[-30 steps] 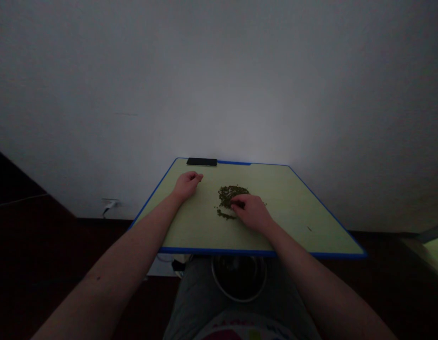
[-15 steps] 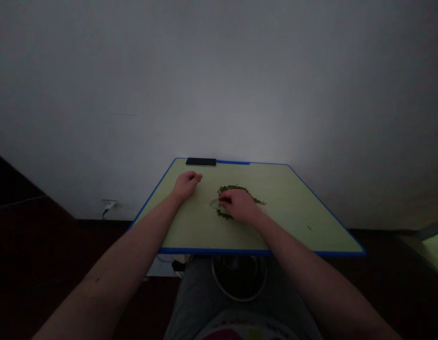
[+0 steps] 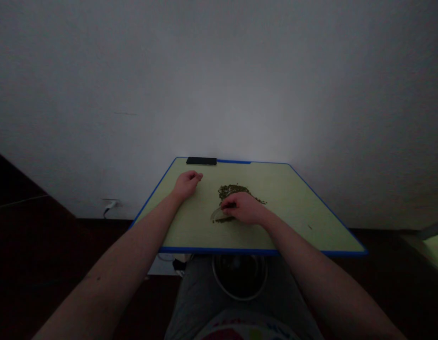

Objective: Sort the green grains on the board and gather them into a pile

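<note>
In the head view, the right hand [image 3: 244, 208] is pinching what looks like a clear curved plastic piece [image 3: 218, 216] on the blue-edged green board [image 3: 219, 250], with the crumbled green herb pile [image 3: 233, 191] lying just ahead of it, while the curled left hand [image 3: 186, 185] is resting farther off to the left.

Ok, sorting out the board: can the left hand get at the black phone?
Likely yes: the left hand rests on the board near the black phone, nothing between them; the green crumbs and right hand lie to its side.
</note>
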### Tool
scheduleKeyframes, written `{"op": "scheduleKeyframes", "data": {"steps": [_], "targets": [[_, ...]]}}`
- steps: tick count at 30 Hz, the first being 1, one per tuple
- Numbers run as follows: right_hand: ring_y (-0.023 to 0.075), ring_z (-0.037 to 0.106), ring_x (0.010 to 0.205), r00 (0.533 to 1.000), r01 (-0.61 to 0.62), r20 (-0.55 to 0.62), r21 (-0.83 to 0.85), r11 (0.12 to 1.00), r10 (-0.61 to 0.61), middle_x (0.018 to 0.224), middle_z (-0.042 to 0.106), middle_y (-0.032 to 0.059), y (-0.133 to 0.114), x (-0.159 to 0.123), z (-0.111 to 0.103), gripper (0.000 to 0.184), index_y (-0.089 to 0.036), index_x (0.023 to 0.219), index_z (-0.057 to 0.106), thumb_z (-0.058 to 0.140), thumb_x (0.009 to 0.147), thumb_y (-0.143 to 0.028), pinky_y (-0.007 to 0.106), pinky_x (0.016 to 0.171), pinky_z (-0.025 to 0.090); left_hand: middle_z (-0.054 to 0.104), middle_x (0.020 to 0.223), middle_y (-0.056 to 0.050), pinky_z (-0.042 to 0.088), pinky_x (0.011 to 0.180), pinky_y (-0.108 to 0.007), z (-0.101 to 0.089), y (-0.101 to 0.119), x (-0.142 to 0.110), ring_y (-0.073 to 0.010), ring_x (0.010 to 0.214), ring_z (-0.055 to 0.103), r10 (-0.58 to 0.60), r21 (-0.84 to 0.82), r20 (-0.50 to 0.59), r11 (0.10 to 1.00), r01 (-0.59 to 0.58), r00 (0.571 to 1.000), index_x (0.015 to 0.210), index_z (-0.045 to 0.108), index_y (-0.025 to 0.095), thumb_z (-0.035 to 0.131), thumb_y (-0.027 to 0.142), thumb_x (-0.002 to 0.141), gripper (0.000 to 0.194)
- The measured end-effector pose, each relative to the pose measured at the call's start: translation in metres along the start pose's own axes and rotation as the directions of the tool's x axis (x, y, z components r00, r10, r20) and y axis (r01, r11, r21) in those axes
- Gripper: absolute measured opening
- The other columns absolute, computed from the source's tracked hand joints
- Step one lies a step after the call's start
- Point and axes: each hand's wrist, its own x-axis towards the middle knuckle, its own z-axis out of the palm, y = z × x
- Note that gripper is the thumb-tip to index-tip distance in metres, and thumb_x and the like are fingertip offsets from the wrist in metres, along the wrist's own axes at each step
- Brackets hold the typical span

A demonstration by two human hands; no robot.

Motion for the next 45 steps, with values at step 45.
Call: {"op": "scheduleKeyframes", "data": {"steps": [45], "targets": [[0.0128,0.049,0.052,0.96,-0.264,0.076,-0.075,0.962,0.269,0.059,0.06,0.0009,-0.003,-0.092,-0.011,0.022,-0.018,0.075,0.067,0.049,0.077,-0.031,0.024,0.049,0.027,0.041,0.047,0.004,0.029,0.048,-0.023,0.006,-0.004,-0.001,-0.0092,0.048,0.037,-0.006,0.008,-0.003,1.0,0.006,1.0,0.061,0.054,0.017,0.048,0.049,0.073,0.035]]}}
